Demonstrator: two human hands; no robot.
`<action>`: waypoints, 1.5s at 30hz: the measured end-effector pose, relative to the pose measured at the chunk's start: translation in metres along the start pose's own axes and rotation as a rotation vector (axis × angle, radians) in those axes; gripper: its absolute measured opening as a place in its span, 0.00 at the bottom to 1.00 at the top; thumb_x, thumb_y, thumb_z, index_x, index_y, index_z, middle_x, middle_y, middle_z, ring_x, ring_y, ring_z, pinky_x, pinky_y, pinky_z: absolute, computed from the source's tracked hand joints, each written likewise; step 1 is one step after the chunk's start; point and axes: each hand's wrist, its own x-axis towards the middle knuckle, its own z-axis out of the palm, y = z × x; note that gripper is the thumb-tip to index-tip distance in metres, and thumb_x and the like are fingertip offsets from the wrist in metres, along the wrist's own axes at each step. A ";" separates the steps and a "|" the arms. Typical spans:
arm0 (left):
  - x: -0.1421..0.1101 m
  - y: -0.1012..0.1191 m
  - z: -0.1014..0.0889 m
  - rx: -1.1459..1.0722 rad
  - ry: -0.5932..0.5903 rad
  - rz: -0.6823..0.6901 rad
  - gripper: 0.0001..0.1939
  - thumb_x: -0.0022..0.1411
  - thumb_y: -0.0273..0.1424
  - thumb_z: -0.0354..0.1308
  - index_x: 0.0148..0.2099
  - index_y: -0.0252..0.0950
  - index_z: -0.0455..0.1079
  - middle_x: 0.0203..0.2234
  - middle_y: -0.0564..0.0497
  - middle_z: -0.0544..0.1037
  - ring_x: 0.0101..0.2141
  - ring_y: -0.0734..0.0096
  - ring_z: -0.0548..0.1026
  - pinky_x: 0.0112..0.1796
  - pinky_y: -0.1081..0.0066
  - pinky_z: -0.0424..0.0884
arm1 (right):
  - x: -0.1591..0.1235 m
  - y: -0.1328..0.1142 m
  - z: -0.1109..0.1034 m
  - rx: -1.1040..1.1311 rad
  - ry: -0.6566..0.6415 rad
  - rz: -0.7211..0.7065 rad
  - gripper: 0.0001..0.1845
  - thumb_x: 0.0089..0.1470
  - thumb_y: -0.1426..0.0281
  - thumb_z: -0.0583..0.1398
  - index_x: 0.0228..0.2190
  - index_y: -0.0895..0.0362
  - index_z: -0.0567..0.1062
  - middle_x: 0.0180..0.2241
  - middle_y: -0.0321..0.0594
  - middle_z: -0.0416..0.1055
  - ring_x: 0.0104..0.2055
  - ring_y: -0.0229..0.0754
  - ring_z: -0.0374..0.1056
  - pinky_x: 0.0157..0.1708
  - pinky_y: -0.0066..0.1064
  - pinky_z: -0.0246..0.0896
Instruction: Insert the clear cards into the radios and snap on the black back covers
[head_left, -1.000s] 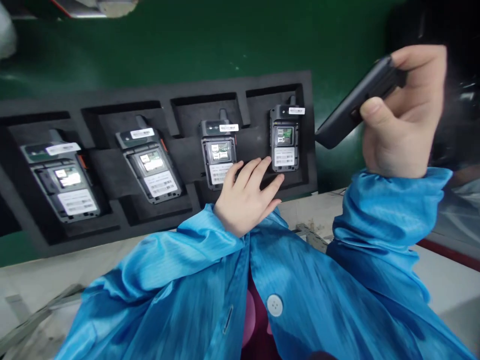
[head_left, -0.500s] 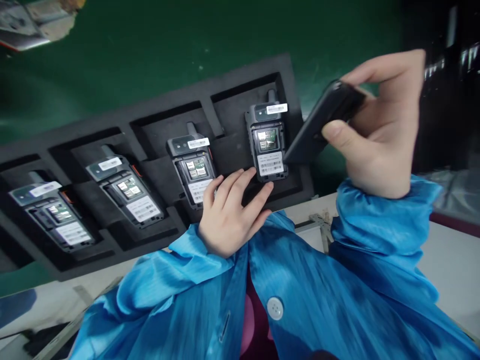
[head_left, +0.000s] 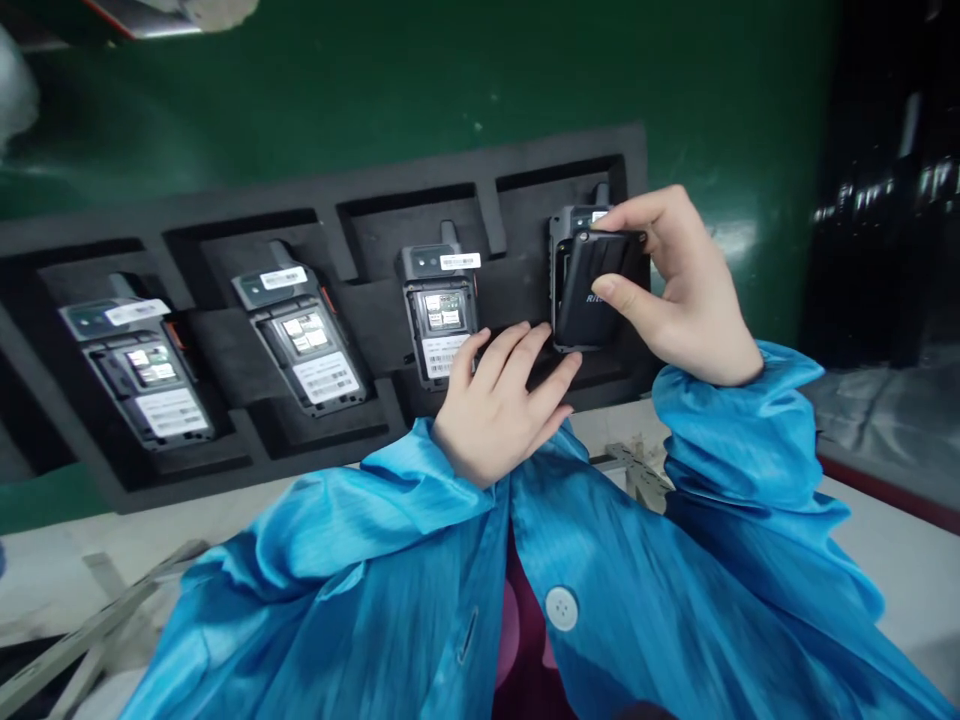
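My right hand [head_left: 671, 285] pinches a black battery pack [head_left: 589, 312] with pale lettering between thumb and fingers. The pack lies over the back of the rightmost two-way radio [head_left: 556, 228] and covers most of its open bay. Whether it is fully seated cannot be seen. My left hand [head_left: 499, 405] has its fingers spread, fingertips by the lower end of that radio. Left of it, a second radio [head_left: 441, 312] shows its bay with card slots and a white label. Two more such radios, one in the middle [head_left: 304, 340] and one farther left [head_left: 146, 370], lie back up.
A black foam tray [head_left: 420, 195] with recesses holds the radios on a green tabletop [head_left: 450, 90]. At the top left is a partly cut-off object [head_left: 180, 15]. A pale metal frame [head_left: 637, 475] shows below the table edge.
My right hand has brought the battery pack left and down onto the rightmost radio, from tilted beside it. My left hand stays spread near the radio's lower end. The view has shifted.
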 end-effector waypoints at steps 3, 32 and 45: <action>0.000 0.000 0.001 -0.007 0.011 0.000 0.23 0.67 0.39 0.57 0.63 0.44 0.68 0.62 0.42 0.70 0.61 0.52 0.67 0.61 0.51 0.56 | 0.000 0.001 0.003 -0.121 0.015 -0.053 0.22 0.63 0.53 0.56 0.52 0.53 0.68 0.51 0.45 0.68 0.53 0.51 0.64 0.58 0.54 0.60; -0.001 0.001 0.003 -0.020 0.025 -0.003 0.22 0.67 0.38 0.57 0.62 0.45 0.68 0.62 0.44 0.71 0.62 0.55 0.67 0.62 0.49 0.58 | -0.007 -0.005 0.032 -0.591 0.163 -0.035 0.20 0.66 0.57 0.49 0.47 0.56 0.70 0.51 0.50 0.65 0.59 0.57 0.56 0.70 0.63 0.30; 0.033 0.005 -0.013 -0.011 -0.029 -0.021 0.32 0.66 0.36 0.58 0.67 0.27 0.60 0.67 0.36 0.61 0.66 0.49 0.61 0.64 0.49 0.57 | -0.021 0.000 0.026 -0.488 0.071 -0.035 0.21 0.64 0.64 0.51 0.57 0.50 0.67 0.57 0.44 0.65 0.62 0.56 0.57 0.67 0.67 0.35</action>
